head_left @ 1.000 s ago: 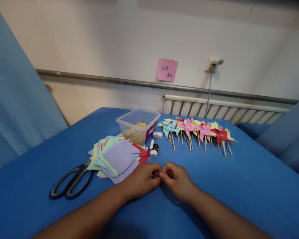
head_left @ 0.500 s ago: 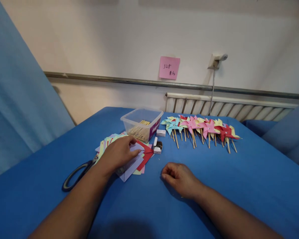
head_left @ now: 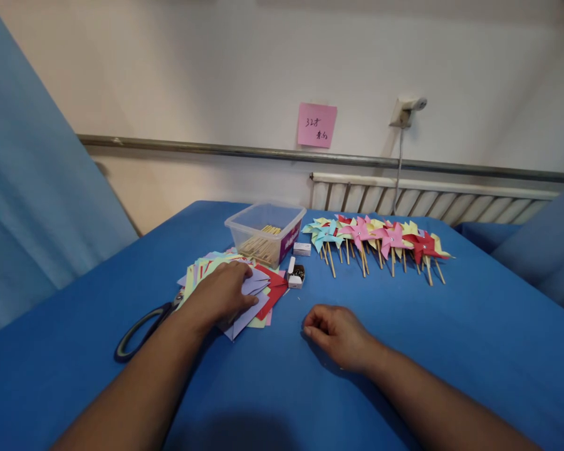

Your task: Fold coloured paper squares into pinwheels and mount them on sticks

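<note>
My left hand (head_left: 224, 291) lies over a heap of coloured paper squares (head_left: 209, 266), its thumb apart from the fingers. Beneath those fingers is a lavender paper (head_left: 247, 319) with fold or cut lines, and a red paper (head_left: 276, 288) sticks out to the right. The fingertips touch the lavender paper; I cannot tell whether they grip it. My right hand (head_left: 338, 335) rests on the blue table, fingers curled in and thumb against them, with nothing visible inside. Scissors (head_left: 138, 332) lie left of the heap, their blades hidden by the paper and my forearm.
Behind the heap stands a clear plastic box (head_left: 263, 219) of wooden sticks (head_left: 263, 244). Beside it are a closed small white box (head_left: 302, 249) and an opened one (head_left: 295, 282) with small metal pieces. Several finished paper pinwheels (head_left: 390, 238) lie at the back right.
My left hand has shifted slightly back over the heap, its thumb lower on the lavender paper. The right hand stays in place. The view has moved a little.
</note>
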`<state>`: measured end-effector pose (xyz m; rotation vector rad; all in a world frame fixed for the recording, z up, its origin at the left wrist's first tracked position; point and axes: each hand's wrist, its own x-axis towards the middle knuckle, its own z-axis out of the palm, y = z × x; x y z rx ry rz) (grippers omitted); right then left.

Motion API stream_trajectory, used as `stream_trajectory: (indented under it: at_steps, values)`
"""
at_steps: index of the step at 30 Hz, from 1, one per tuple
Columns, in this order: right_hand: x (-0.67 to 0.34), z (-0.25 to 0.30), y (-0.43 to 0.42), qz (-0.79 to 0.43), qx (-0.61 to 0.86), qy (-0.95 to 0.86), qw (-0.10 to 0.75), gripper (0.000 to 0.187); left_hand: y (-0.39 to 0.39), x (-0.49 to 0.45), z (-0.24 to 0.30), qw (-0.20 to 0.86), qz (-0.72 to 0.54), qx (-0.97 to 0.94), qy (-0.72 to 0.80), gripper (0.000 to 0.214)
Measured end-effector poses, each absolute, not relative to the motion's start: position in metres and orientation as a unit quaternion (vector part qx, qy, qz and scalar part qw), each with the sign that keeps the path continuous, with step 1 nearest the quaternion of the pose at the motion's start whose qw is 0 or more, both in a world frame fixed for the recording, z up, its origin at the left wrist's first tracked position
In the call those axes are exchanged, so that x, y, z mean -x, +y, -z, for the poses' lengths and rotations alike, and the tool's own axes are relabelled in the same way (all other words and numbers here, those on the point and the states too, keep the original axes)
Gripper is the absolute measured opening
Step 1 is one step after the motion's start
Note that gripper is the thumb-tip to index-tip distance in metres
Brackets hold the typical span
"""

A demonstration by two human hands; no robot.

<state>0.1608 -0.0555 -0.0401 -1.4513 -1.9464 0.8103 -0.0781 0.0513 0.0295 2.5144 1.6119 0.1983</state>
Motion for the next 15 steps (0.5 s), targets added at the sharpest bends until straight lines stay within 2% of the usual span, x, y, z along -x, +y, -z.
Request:
stream_trajectory:
  at_steps: [8, 15]
  values:
    - [-0.162, 0.039, -0.055, -0.304, 0.537, -0.733, 0.286, 0.009, 0.057, 0.078, -0.029, 0.059, -0.066, -0.825, 0.559, 0.042]
    - [-0.162, 0.037, -0.056, -0.306, 0.54, -0.729, 0.29, 0.008, 0.052, 0.074, -0.043, -0.031, -0.122, -0.78, 0.613, 0.032]
